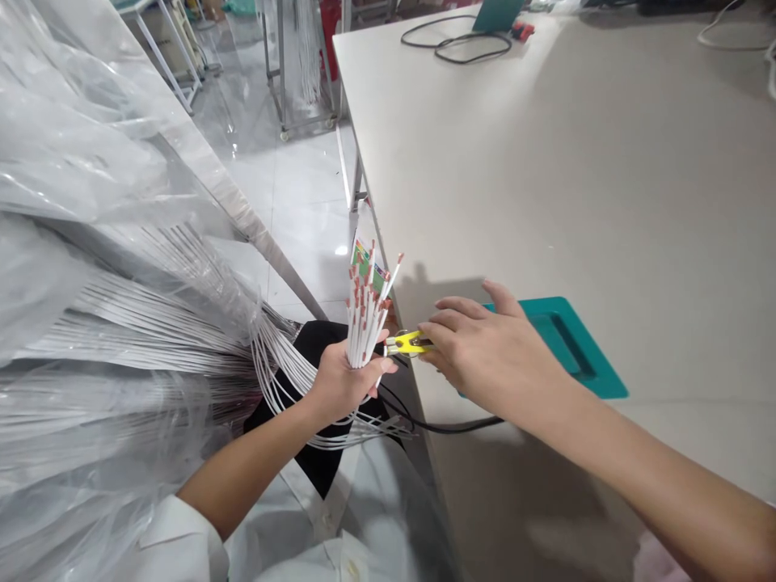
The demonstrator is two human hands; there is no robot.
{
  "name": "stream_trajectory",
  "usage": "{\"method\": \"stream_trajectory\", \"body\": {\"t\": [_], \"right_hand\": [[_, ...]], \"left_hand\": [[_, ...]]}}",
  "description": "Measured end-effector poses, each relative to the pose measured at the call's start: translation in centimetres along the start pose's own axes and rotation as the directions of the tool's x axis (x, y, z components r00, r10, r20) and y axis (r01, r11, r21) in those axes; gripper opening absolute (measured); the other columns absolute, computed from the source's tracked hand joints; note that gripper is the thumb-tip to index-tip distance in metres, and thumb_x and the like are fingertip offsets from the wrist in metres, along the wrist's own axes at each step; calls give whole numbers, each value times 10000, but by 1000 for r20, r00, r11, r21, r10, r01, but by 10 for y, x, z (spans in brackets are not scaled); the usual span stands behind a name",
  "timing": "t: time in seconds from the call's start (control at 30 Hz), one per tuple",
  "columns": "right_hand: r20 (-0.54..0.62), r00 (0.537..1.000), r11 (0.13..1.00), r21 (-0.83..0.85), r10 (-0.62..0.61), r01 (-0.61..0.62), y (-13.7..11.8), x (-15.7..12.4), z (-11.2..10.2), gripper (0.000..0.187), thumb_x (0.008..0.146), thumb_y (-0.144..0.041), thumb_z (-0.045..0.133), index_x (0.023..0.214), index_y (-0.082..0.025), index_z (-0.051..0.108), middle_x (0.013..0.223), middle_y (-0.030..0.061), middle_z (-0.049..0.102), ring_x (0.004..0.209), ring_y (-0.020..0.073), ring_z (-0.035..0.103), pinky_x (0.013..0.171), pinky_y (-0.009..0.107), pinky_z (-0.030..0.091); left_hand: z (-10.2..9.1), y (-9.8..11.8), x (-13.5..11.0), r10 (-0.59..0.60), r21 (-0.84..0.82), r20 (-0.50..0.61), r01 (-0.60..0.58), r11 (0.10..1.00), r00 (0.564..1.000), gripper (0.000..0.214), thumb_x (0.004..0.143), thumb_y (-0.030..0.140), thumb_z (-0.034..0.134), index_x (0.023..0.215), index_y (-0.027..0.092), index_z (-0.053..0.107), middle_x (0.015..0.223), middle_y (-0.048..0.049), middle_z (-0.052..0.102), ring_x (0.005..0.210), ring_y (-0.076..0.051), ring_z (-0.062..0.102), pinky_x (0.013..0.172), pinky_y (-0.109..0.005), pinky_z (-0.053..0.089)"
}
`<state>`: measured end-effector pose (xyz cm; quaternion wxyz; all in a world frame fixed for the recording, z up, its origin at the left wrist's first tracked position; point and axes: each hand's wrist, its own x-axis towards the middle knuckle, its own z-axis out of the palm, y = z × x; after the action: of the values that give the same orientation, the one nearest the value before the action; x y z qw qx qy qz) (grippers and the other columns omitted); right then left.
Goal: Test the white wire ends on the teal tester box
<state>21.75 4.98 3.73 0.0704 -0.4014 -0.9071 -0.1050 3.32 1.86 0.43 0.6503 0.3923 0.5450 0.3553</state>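
Observation:
My left hand (343,380) is closed round a bundle of thin white wires (364,311) with reddish terminal ends, held upright beside the table edge. The wires trail back to the left into a big mass of white wires under clear plastic sheet (121,323). My right hand (485,352) rests at the table's edge with its fingers closed on a small yellow tool (407,343), whose tip points toward the bundle. A black cable (449,424) runs from under that hand.
A teal tray (570,343) lies on the beige table (575,178) right behind my right hand. Far back on the table sit a looped black cable (461,40) and a teal box (497,14). Metal racks stand on the shiny floor (291,162).

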Motion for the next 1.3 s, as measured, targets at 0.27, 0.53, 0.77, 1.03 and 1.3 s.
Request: {"method": "stream_trajectory", "body": {"t": [0.27, 0.53, 0.77, 1.03, 1.3], "right_hand": [[63, 998, 999, 16, 27, -28, -5, -1, 4, 324, 776, -310, 606, 1056, -146, 594, 857, 108, 669, 865, 282, 583, 951, 598, 239], [56, 998, 1000, 21, 8, -9, -4, -1, 4, 337, 791, -386, 591, 1029, -148, 606, 834, 102, 682, 844, 271, 594, 945, 578, 266], [-294, 955, 986, 169, 37, 14, -36, -5, -14, 217, 858, -263, 526, 1002, -133, 622, 892, 87, 691, 778, 182, 624, 824, 379, 465], [-333, 939, 983, 129, -82, 132, -77, 6, -11, 231, 853, -171, 510, 1050, -119, 618, 1040, 115, 637, 940, 214, 568, 770, 354, 472], [-203, 953, 963, 103, -225, 249, -79, 6, -16, 263, 888, -175, 437, 667, -159, 577, 725, 36, 610, 727, 155, 512, 577, 323, 310]], "left_hand": [[1, 7, -4, -39, -5, -63, 39, 999, 997, 483, 646, 202, 656, 1115, 93, 618, 582, 13, 609, 373, -43, 422, 381, -192, 345], [-6, 6, -11, -19, -32, -73, 17, 999, 997, 508, 632, 205, 666, 1128, 115, 599, 570, 29, 602, 366, -45, 400, 383, -196, 343], [-27, 11, -32, 55, -22, -109, -58, 998, 993, 243, 649, 302, 685, 777, 114, 600, 550, -2, 615, 369, -47, 411, 383, -192, 334], [-34, 18, -50, 76, 112, -75, -68, 991, 994, 145, 655, 244, 607, 554, 140, 607, 405, 37, 466, 376, -63, 347, 390, -205, 273], [-46, 7, -56, 128, 375, 56, -140, 916, 990, 213, 666, 344, 615, 586, 147, 615, 578, -22, 591, 567, -146, 506, 544, -232, 419]]}}
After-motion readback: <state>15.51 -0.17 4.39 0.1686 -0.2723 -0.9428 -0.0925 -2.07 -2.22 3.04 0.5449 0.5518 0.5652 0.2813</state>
